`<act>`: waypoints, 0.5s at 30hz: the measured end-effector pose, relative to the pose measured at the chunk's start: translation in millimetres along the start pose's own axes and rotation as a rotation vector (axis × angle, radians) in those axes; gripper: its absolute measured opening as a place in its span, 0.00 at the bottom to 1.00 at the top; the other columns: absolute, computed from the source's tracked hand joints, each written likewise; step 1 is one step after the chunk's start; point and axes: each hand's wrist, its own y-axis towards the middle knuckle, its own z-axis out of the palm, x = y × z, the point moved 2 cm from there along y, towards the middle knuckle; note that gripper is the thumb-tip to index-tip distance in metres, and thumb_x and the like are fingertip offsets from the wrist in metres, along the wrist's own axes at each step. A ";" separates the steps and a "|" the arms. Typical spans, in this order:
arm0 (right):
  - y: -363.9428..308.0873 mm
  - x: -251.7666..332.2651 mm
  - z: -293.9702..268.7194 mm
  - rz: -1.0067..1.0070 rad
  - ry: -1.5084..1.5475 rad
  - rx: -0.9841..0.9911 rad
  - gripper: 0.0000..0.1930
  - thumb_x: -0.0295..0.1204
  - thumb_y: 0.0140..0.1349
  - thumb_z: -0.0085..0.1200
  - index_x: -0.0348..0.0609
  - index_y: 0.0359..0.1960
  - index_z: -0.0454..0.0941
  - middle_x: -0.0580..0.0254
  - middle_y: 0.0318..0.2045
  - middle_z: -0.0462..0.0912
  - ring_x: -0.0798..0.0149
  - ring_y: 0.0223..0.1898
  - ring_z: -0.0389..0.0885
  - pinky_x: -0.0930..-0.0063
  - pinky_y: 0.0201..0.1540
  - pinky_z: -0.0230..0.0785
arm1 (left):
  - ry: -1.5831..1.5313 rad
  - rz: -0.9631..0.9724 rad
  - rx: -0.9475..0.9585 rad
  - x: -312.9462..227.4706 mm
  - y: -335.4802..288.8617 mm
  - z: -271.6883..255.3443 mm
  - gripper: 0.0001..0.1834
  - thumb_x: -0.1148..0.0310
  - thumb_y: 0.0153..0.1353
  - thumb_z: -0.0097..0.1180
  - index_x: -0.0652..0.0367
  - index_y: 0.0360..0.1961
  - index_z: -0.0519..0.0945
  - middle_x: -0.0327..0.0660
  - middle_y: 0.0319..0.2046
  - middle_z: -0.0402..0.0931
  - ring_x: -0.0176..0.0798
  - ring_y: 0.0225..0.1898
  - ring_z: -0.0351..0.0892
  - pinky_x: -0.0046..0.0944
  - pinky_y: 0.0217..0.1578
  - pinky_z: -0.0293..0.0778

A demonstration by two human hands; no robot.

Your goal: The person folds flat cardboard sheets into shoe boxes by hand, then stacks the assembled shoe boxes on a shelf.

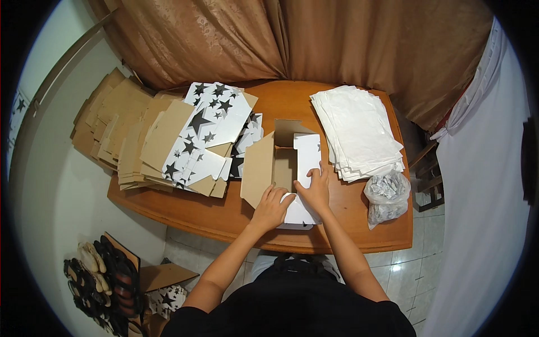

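A cardboard box (285, 168), brown inside and white with black stars outside, stands partly folded on the table before me, its top uncovered. One flap rises at the far end, and a wide brown flap leans out on the left. My left hand (272, 209) grips the near left corner, fingers bent over the edge and thumb on the white near flap (300, 209). On the right side, my right hand (314, 190) is closed over the white side panel (307, 154), its thumb toward the opening. Both hands touch the box.
Flat star-printed and brown cardboard pieces (154, 135) are stacked at the left of the wooden table (359, 224). White paper sheets (359, 126) and a clear bag of small packets (387, 194) lie right. Sandals (106, 275) are at lower left; brown curtains (365, 45) hang behind.
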 end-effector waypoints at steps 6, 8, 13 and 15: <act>-4.0 2.6 0.3 0.046 -0.030 0.003 0.23 0.38 0.44 0.63 0.44 0.35 0.63 0.42 0.60 0.55 0.39 0.55 0.62 0.54 0.49 0.64 | -0.033 0.079 -0.094 18.8 41.7 -10.2 0.26 0.71 0.54 0.51 0.52 0.57 0.66 0.47 0.56 0.60 0.50 0.60 0.58 0.55 0.62 0.50; -3.6 8.2 0.1 0.026 -0.045 0.004 0.23 0.38 0.43 0.63 0.44 0.36 0.64 0.42 0.60 0.55 0.39 0.54 0.63 0.54 0.49 0.65 | 0.005 0.126 -0.116 33.0 81.0 -20.8 0.28 0.71 0.54 0.51 0.51 0.59 0.65 0.47 0.58 0.58 0.50 0.62 0.56 0.56 0.62 0.49; -5.1 13.3 -1.7 0.047 -0.105 0.016 0.22 0.38 0.44 0.62 0.44 0.36 0.64 0.42 0.60 0.55 0.41 0.53 0.64 0.56 0.48 0.66 | 0.455 0.197 -0.232 70.9 165.0 -28.9 0.27 0.73 0.52 0.49 0.52 0.56 0.67 0.45 0.53 0.66 0.47 0.58 0.62 0.50 0.58 0.56; -6.3 15.7 -1.7 0.053 -0.109 0.017 0.22 0.38 0.44 0.62 0.44 0.36 0.64 0.43 0.60 0.55 0.41 0.53 0.64 0.56 0.48 0.66 | 0.359 0.165 -0.106 83.4 171.9 -22.2 0.21 0.72 0.51 0.50 0.53 0.49 0.70 0.42 0.45 0.70 0.45 0.51 0.68 0.46 0.52 0.62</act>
